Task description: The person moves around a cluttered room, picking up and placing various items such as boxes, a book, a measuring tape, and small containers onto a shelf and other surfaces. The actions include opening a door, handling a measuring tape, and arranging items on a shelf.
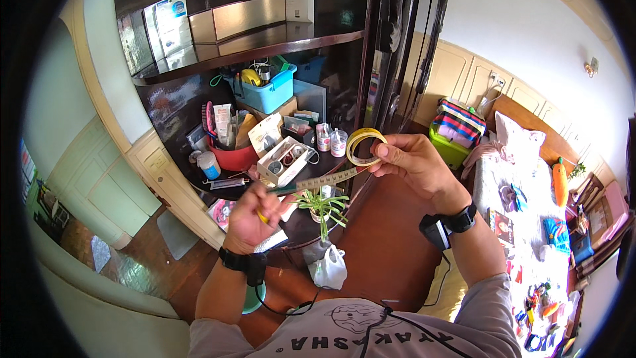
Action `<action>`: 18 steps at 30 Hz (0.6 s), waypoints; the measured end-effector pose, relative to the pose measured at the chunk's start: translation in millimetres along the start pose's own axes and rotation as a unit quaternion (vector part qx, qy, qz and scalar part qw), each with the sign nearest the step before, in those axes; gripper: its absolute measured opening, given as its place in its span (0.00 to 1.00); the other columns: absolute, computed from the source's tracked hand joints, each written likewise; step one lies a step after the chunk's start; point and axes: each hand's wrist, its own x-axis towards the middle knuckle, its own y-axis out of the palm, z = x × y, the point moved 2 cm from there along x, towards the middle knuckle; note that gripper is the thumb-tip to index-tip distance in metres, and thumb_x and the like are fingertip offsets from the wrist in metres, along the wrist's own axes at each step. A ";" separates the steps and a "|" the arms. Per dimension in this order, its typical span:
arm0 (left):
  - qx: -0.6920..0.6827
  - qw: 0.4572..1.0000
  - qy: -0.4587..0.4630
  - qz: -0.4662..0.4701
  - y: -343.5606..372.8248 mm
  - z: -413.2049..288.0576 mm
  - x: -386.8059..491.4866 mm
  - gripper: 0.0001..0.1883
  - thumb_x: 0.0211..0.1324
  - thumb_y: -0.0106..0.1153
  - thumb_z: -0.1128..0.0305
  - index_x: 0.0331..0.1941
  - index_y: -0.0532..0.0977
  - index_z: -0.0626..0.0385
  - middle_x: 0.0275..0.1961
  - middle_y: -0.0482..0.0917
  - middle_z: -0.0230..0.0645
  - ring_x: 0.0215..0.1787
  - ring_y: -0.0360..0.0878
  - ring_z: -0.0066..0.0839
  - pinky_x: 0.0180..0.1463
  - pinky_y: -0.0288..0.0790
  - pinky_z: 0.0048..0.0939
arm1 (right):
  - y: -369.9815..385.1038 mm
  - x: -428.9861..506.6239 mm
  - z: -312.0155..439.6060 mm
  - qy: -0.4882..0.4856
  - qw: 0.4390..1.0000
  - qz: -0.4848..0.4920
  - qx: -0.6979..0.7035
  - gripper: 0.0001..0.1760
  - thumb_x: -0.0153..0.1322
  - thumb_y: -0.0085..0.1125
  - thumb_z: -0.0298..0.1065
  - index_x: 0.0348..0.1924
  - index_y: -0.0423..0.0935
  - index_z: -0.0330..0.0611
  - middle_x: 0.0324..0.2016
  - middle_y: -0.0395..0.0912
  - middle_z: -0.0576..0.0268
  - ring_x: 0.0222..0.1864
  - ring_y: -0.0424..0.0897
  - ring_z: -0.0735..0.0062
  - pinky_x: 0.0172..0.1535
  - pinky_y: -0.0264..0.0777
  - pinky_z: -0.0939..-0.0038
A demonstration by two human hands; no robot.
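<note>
A flexible measuring tape (330, 178) stretches between my hands, marked with numbers and partly wound. My right hand (405, 159) pinches its coiled, yellowish roll (351, 149) between thumb and fingers. Curled fingers of my left hand (253, 219) grip the free end, where a bit of yellow shows; the left hand is slightly blurred. Below the stretched strip is a green spider-like potted plant (322, 205) on the lower shelf. Just behind the strip, a white open box (283, 161) of small items sits on the middle shelf.
The dark wooden corner shelf (248, 52) holds a blue basket (266, 90), a red bowl (237, 156) with a hairbrush, and two small jars (331, 140). A white plastic bag (329, 268) hangs or stands below. At right is a bed (489, 179) strewn with items and a green bin (447, 146).
</note>
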 end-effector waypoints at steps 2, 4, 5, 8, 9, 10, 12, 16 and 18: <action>-0.079 0.990 0.112 0.020 6.5 -14.1 4.8 0.29 0.70 0.64 0.63 0.70 0.69 0.59 0.55 0.75 0.39 0.59 0.78 0.33 0.69 0.75 0.37 | 1.2 1.4 -3.7 0.006 1.000 -0.010 0.023 0.19 0.78 0.67 0.41 0.51 0.84 0.31 0.40 0.88 0.57 0.41 0.88 0.74 0.48 0.84 0.75; -0.019 0.983 0.172 0.060 16.9 -25.4 15.5 0.32 0.69 0.62 0.74 0.74 0.64 0.64 0.62 0.72 0.41 0.68 0.72 0.33 0.78 0.69 0.33 | 3.4 2.9 -7.2 0.015 0.999 -0.022 0.042 0.19 0.79 0.66 0.40 0.52 0.84 0.30 0.41 0.88 0.56 0.41 0.88 0.73 0.48 0.85 0.74; 0.004 0.978 0.207 0.031 20.6 -30.3 20.7 0.32 0.68 0.60 0.80 0.74 0.64 0.64 0.62 0.73 0.41 0.67 0.74 0.32 0.78 0.70 0.32 | 5.0 3.5 -8.2 0.012 0.999 -0.014 0.046 0.18 0.79 0.66 0.39 0.52 0.84 0.30 0.41 0.88 0.56 0.42 0.88 0.73 0.48 0.85 0.74; 0.109 0.966 0.233 -0.036 27.5 -34.2 32.8 0.31 0.67 0.52 0.90 0.73 0.65 0.64 0.62 0.78 0.42 0.65 0.80 0.31 0.76 0.73 0.29 | 9.3 4.0 -9.3 0.012 0.999 -0.008 0.045 0.18 0.79 0.65 0.38 0.52 0.84 0.30 0.41 0.88 0.55 0.42 0.88 0.72 0.49 0.85 0.74; 0.106 0.966 0.235 -0.034 27.7 -35.5 37.4 0.29 0.68 0.51 0.90 0.73 0.66 0.64 0.62 0.79 0.42 0.67 0.79 0.31 0.76 0.73 0.29 | 10.2 3.7 -8.9 0.010 0.999 -0.009 0.037 0.18 0.79 0.65 0.38 0.52 0.84 0.30 0.41 0.88 0.55 0.42 0.88 0.72 0.49 0.85 0.74; 0.093 0.965 0.242 -0.036 28.8 -38.4 37.5 0.28 0.69 0.52 0.88 0.72 0.66 0.64 0.62 0.80 0.41 0.67 0.79 0.31 0.76 0.74 0.29 | 10.8 3.3 -8.0 0.008 1.000 -0.010 0.029 0.18 0.79 0.65 0.38 0.52 0.84 0.30 0.41 0.88 0.55 0.42 0.88 0.72 0.49 0.85 0.73; 0.065 0.963 0.257 -0.054 26.5 -43.8 40.9 0.24 0.72 0.52 0.84 0.70 0.68 0.64 0.61 0.81 0.40 0.68 0.80 0.31 0.76 0.73 0.30 | 11.1 2.5 -5.8 0.002 0.999 -0.013 0.030 0.16 0.79 0.65 0.38 0.50 0.83 0.30 0.40 0.87 0.55 0.42 0.89 0.70 0.49 0.85 0.73; 0.054 0.976 0.205 0.048 29.4 -43.4 50.1 0.13 0.79 0.48 0.73 0.61 0.74 0.60 0.60 0.83 0.38 0.59 0.83 0.28 0.64 0.80 0.28 | 11.6 1.2 -3.1 0.012 0.999 -0.014 0.041 0.16 0.80 0.65 0.38 0.49 0.82 0.30 0.39 0.87 0.55 0.41 0.90 0.68 0.48 0.85 0.73; 0.138 0.970 0.199 -0.037 30.9 -35.3 55.6 0.11 0.81 0.48 0.66 0.51 0.78 0.58 0.55 0.84 0.36 0.49 0.84 0.27 0.53 0.80 0.31 | 14.3 1.2 -2.2 0.009 0.999 -0.005 0.043 0.18 0.80 0.64 0.38 0.51 0.83 0.29 0.40 0.87 0.54 0.42 0.89 0.71 0.49 0.85 0.74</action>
